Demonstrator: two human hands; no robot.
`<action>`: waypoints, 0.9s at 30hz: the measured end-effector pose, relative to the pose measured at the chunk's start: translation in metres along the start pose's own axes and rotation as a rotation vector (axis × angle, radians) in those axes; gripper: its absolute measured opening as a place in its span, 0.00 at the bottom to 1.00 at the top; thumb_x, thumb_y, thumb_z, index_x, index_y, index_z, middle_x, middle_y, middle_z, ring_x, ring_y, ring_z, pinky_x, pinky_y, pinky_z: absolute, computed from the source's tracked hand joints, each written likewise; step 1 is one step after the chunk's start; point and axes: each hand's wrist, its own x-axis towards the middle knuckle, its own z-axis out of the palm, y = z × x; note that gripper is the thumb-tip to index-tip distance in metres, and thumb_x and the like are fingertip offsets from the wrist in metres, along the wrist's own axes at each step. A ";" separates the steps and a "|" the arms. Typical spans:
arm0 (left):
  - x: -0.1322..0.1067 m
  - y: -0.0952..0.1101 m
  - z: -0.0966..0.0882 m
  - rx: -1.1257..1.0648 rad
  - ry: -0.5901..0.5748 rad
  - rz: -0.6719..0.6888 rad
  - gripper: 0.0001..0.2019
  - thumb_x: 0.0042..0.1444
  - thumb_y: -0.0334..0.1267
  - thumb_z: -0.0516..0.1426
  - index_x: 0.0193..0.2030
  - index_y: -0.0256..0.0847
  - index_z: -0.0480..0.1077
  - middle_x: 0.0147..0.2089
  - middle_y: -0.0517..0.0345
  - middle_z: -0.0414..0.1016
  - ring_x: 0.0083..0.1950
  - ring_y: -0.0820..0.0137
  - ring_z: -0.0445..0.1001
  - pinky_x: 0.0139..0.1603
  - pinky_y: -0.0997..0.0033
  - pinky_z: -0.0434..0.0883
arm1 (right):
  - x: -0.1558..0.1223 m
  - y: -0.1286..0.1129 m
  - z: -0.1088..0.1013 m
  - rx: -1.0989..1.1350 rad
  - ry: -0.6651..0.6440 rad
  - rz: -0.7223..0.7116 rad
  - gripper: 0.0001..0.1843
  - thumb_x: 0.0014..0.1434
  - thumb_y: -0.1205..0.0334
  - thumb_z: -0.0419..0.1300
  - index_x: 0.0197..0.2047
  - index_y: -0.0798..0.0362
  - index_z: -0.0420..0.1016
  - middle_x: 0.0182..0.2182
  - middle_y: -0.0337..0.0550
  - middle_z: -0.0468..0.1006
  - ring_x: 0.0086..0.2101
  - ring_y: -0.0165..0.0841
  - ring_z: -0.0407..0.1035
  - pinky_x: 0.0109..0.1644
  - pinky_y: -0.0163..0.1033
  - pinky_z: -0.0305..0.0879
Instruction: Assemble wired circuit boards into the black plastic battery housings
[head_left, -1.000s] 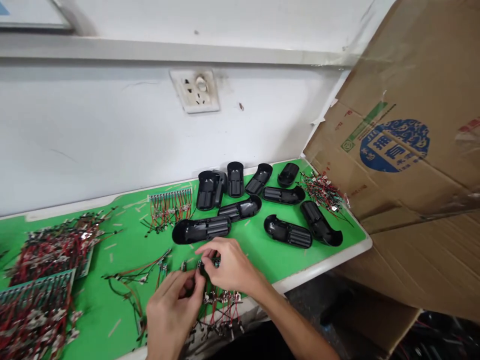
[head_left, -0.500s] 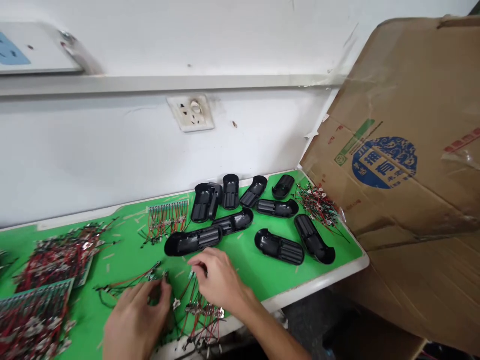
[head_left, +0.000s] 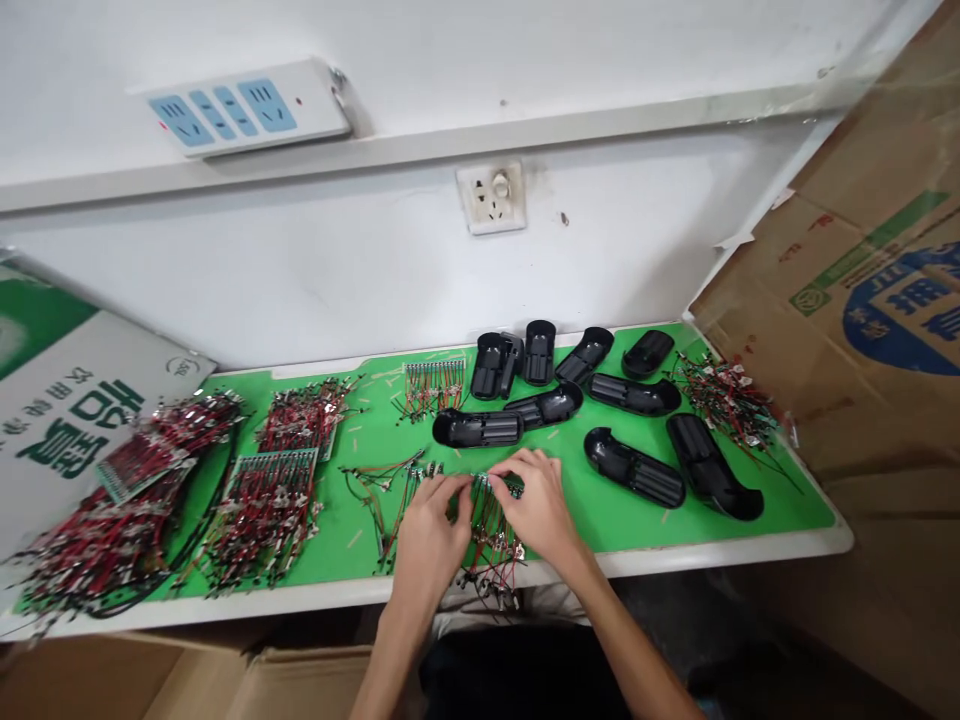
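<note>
My left hand (head_left: 429, 540) and my right hand (head_left: 536, 505) meet over a bunch of red and black wires with small metal terminals (head_left: 491, 530), and their fingertips appear to pinch its top row. The bunch hangs over the front edge of the green bench mat (head_left: 577, 530). Nearest above my hands lies a black plastic housing half (head_left: 477, 429), one of several scattered at the back right. Stacked wire harnesses (head_left: 266, 515) sit to the left of my hands.
A tangled wire pile (head_left: 727, 405) lies at the right of the mat. Flattened cardboard (head_left: 877, 300) stands beyond it. A printed white board (head_left: 75, 420) leans at the left. A wall socket (head_left: 491, 197) and a blue-and-white power strip (head_left: 247, 105) are mounted above.
My view has pulled back and shifted, showing more of the bench at the left. My hands, apart half a second ago, have come together on the wire bunch.
</note>
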 end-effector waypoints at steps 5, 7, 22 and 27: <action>-0.001 0.004 0.008 -0.181 -0.059 -0.077 0.12 0.67 0.43 0.54 0.43 0.42 0.78 0.42 0.54 0.81 0.41 0.65 0.77 0.45 0.66 0.72 | 0.001 0.009 -0.003 0.177 -0.022 -0.006 0.05 0.69 0.61 0.63 0.40 0.48 0.80 0.41 0.38 0.80 0.47 0.38 0.71 0.56 0.45 0.54; 0.002 0.004 0.009 -0.207 -0.084 -0.109 0.13 0.67 0.45 0.54 0.44 0.42 0.78 0.39 0.56 0.81 0.36 0.67 0.74 0.41 0.67 0.70 | 0.001 0.011 -0.006 0.199 -0.038 -0.016 0.05 0.70 0.60 0.62 0.41 0.48 0.79 0.41 0.38 0.80 0.46 0.38 0.71 0.56 0.45 0.54; 0.006 0.000 0.014 -0.113 -0.232 0.020 0.11 0.70 0.39 0.47 0.45 0.43 0.71 0.45 0.54 0.77 0.45 0.64 0.77 0.47 0.67 0.69 | -0.001 0.008 0.007 0.163 0.069 0.047 0.05 0.67 0.60 0.59 0.40 0.49 0.76 0.40 0.39 0.81 0.43 0.40 0.71 0.53 0.45 0.55; 0.011 -0.004 0.013 -0.110 -0.242 0.062 0.13 0.71 0.39 0.46 0.45 0.43 0.71 0.45 0.54 0.78 0.45 0.64 0.78 0.47 0.67 0.69 | -0.002 0.008 0.011 0.136 0.100 0.069 0.08 0.68 0.58 0.58 0.40 0.48 0.77 0.40 0.39 0.82 0.43 0.41 0.70 0.52 0.45 0.56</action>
